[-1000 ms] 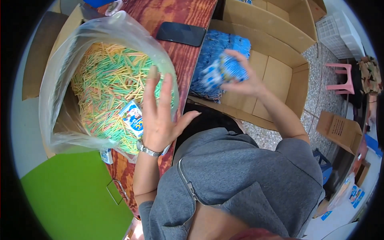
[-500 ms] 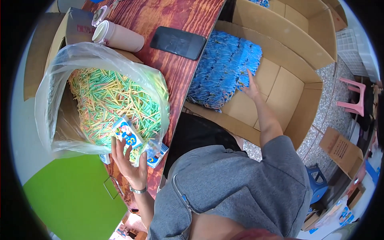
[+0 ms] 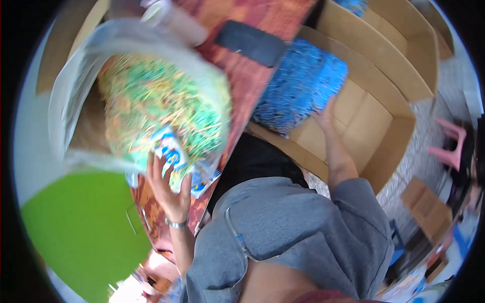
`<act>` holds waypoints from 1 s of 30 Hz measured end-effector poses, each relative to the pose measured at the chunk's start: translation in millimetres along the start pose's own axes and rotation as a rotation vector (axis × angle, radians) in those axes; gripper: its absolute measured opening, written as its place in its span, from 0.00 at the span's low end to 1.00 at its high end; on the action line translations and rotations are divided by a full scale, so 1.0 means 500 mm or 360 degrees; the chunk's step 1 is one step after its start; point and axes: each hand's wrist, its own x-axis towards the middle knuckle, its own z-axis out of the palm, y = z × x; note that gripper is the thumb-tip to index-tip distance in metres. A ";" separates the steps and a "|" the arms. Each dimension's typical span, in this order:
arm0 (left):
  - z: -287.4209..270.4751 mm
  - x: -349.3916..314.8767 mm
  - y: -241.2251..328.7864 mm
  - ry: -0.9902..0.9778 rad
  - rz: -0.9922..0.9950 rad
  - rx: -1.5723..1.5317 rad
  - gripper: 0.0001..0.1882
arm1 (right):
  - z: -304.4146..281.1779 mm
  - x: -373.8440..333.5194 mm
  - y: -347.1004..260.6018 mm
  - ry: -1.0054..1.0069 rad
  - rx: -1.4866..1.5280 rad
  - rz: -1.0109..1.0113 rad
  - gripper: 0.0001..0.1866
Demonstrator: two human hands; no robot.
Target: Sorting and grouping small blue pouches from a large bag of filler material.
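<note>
My left hand [image 3: 171, 194] has its fingers apart, near a small white and blue packet [image 3: 170, 147] lying on a heap of thin pastel sticks [image 3: 166, 101]. Whether the fingertips touch that packet, I cannot tell. The sticks fill a clear plastic bag [image 3: 65, 108] in a carton. A second white and blue packet [image 3: 202, 178] lies beside my thumb. My right hand [image 3: 326, 115], fingers apart, reaches into a large open cardboard box [image 3: 366, 129] at the near corner of a tightly lined-up block of blue packets [image 3: 300, 83]. Blur hides its exact contact.
A dark phone [image 3: 251, 42] and a pale pink bottle [image 3: 177, 22] are on the red wood-grain table [image 3: 235, 83]. Another cardboard box [image 3: 399, 30] stands behind the first. A pink stool [image 3: 449, 141] and a folded carton [image 3: 427, 209] are to the right.
The whole view has shifted and blurred, with the table and boxes now further right and the bag higher. Both hands remain near the same things, and the right fingers sit lower along the packets' edge.
</note>
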 end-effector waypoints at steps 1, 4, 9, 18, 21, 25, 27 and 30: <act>-0.009 -0.004 -0.016 0.0031 0.0008 0.0074 0.39 | -0.001 0.011 -0.026 0.0008 -0.0445 -0.0278 0.56; -0.044 0.002 -0.040 0.0207 -0.0044 0.0009 0.38 | -0.024 0.028 -0.148 0.0234 -0.0841 -0.0407 0.46; -0.084 -0.014 -0.102 0.0539 -0.0226 -0.0185 0.29 | 0.095 0.013 -0.494 0.0163 -0.0086 -0.0482 0.16; -0.033 0.008 -0.158 0.0392 -0.0078 -0.0135 0.16 | 0.589 -0.100 -0.876 -0.1244 -0.0852 -0.1809 0.14; -0.032 0.016 -0.157 0.0358 -0.0032 -0.0110 0.15 | 0.636 -0.089 -0.857 -0.1347 -0.1169 -0.1689 0.16; -0.031 0.010 -0.175 0.0348 0.0006 -0.0209 0.16 | 0.654 -0.078 -0.867 -0.1747 -0.1297 -0.1351 0.15; -0.030 0.011 -0.187 0.0398 0.0060 -0.0266 0.17 | 0.657 -0.086 -0.875 -0.1731 -0.1335 -0.1399 0.12; -0.045 0.018 -0.190 0.0404 0.0022 -0.0277 0.18 | 0.648 -0.087 -0.867 -0.1495 -0.1340 -0.1903 0.07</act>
